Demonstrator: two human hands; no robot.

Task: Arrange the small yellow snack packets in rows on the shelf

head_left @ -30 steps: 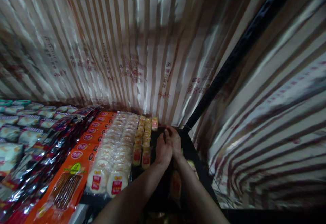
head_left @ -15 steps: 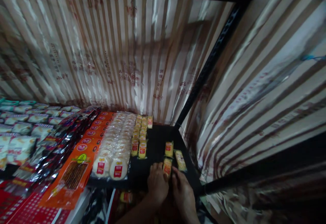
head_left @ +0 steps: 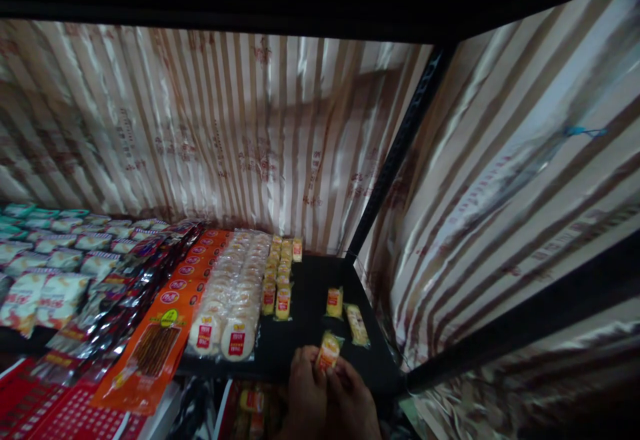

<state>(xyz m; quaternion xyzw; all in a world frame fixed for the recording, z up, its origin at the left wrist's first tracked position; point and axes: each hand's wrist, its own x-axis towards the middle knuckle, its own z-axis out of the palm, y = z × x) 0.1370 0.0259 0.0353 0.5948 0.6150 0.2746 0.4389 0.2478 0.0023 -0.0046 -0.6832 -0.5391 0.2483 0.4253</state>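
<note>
A small yellow snack packet [head_left: 329, 351] with a red label is held upright at the front edge of the black shelf [head_left: 305, 327]. My left hand [head_left: 305, 390] and my right hand [head_left: 350, 397] pinch its lower end together. Behind it two more loose packets lie on the shelf, a yellow one [head_left: 334, 302] and a longer one [head_left: 358, 325]. To the left stand two rows of the same small yellow packets [head_left: 280, 273], reaching to the back wall.
Round white cracker packs [head_left: 235, 293], orange snack bags [head_left: 165, 333] and dark foil packets [head_left: 115, 293] fill the shelf to the left. Striped plastic sheeting [head_left: 250, 127] lines the back and right side. A black upright post [head_left: 395, 153] stands at the back right corner.
My hands drew back from the shelf's rear corner to its front edge, and the view pulled back. Two packets now lie loose on the shelf, and a third one is lifted in my fingers.
</note>
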